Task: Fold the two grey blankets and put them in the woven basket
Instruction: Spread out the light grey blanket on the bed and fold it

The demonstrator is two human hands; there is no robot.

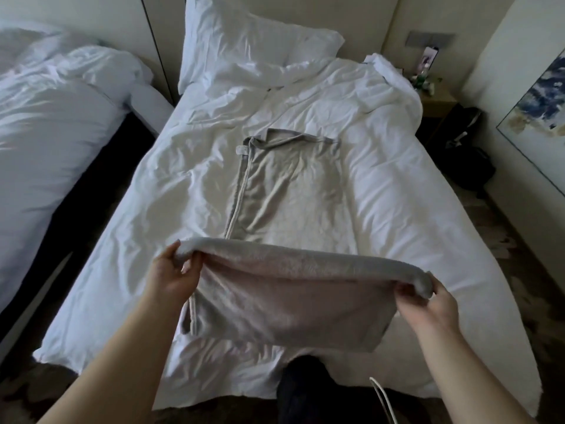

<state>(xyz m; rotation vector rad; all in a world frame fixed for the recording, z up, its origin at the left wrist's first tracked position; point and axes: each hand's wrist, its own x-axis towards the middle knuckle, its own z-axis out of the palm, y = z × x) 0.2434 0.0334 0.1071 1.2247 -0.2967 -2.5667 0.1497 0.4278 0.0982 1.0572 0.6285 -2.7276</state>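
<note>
Stage: one grey blanket [290, 185] mid-fold | our left hand [175, 272] and right hand [428, 301] each pinch its near edge, rest flat beyond our fingers | second blanket, basket unseen

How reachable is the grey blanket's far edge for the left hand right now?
Probably not yet: the left hand grips the lifted near fold of the grey blanket, whose far edge lies well up the bed; nothing lies between.

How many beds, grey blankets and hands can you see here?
Beds with white bedding: 2
Soft grey fabric blanket: 1
Bare hands, left hand and right hand, both gripping the blanket: 2
Total: 5
</note>
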